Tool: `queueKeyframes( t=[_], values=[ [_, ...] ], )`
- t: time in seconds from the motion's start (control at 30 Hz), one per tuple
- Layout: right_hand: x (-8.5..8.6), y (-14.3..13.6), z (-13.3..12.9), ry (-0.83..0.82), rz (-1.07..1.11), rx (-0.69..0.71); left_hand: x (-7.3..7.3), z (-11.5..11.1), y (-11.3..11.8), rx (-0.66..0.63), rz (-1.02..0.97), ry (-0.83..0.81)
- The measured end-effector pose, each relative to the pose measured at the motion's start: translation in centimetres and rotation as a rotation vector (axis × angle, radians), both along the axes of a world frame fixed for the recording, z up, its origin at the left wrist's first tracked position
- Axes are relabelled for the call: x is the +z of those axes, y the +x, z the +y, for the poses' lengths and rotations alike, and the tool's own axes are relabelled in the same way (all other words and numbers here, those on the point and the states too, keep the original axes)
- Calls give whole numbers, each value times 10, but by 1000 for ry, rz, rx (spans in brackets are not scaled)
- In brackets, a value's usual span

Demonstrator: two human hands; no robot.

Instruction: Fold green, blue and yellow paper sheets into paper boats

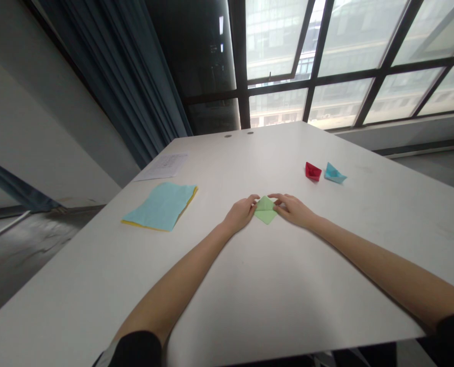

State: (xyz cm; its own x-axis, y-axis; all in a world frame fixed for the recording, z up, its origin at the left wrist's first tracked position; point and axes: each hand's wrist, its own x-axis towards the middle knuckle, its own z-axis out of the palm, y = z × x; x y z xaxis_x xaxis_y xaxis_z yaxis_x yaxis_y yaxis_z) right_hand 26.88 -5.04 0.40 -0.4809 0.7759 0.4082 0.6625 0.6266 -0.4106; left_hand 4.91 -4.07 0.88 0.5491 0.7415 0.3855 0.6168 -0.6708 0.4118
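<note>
A small piece of folded light green paper (266,216) lies on the white table in front of me, roughly diamond-shaped with a crease across its middle. My left hand (243,212) grips its left corner between thumb and curled fingers. On the opposite side, my right hand (291,208) pinches the right corner the same way. Both hands rest low over the tabletop, and their fingertips partly cover the paper's side edges.
Beyond my right hand sit a red paper boat (313,172) and a blue paper boat (334,174). To the left lies a stack of light blue and yellow paper sheets (161,205). A printed sheet (164,166) is behind it on the white table (242,285).
</note>
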Motion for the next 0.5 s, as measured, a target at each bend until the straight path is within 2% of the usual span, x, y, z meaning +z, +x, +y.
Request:
queueKeyframes(
  t=[0.17,0.37,0.5],
  values=[
    [0,-1,0,41,-28,40,1,0,0,-92,51,95],
    [-1,-2,2,105,-94,50,7,-3,1,-20,280,212],
    [0,-2,1,114,-101,49,14,-6,4,-160,440,305]
  ],
)
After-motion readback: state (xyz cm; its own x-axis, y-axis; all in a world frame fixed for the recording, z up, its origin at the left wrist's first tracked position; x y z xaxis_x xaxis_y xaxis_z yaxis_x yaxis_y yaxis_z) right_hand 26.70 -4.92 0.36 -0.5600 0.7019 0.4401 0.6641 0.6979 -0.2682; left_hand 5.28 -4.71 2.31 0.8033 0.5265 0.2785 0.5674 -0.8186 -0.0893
